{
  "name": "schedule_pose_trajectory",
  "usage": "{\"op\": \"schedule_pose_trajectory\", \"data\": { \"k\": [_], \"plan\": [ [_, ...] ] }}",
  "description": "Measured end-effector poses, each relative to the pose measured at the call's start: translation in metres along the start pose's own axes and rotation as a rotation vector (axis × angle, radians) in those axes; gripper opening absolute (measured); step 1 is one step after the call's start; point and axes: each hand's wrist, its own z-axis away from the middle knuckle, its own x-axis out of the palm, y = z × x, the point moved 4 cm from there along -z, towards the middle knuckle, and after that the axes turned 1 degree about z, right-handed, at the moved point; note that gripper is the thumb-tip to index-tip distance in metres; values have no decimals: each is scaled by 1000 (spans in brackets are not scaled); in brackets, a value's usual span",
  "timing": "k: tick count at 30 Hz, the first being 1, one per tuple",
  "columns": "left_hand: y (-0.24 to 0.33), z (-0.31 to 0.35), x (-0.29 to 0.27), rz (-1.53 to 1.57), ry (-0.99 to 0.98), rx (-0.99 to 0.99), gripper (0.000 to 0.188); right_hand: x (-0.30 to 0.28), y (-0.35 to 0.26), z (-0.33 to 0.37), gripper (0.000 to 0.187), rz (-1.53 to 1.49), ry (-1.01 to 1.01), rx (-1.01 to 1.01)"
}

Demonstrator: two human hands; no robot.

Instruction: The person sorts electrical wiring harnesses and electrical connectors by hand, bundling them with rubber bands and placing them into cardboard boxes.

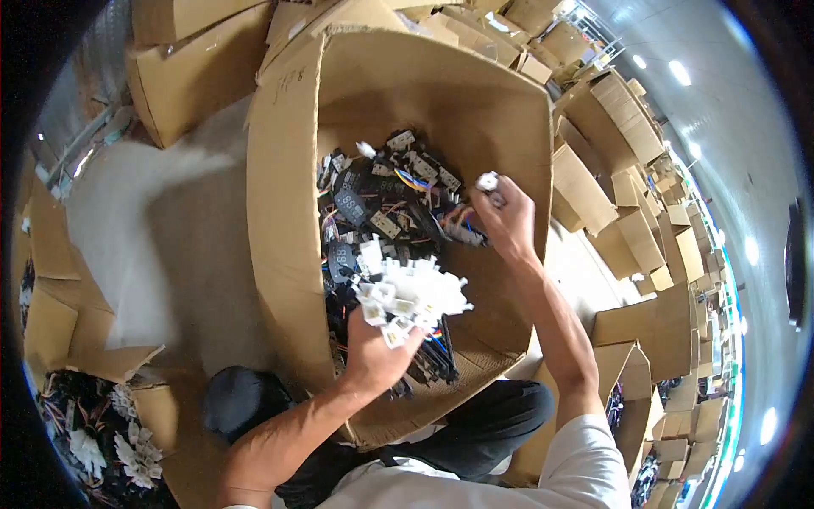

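A large open cardboard box stands before me, holding a tangle of black cable bundles, coloured wires and small circuit boards. My left hand is closed round a thick bunch of wire harnesses, whose white plastic connectors fan out above my fist. Their black cables hang below it in the box. At the box's right side, my right hand grips another wire harness; its white connector end sticks out past my fingers. Dark display panels lie among the heap on the left.
At the lower left, an open carton holds more black cables with white connectors. Many open cardboard boxes line the right side. Another carton stands at the far left, beside a stretch of pale floor.
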Motion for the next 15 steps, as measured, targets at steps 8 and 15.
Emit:
{"op": "schedule_pose_trajectory", "data": {
  "k": [8,15],
  "plan": [
    [1,-8,-6,155,187,34,21,-72,-37,88,11,92,2,37],
    [5,2,10,-453,-86,240,28,-13,-58,135,14,-685,-320,110]
  ]
}}
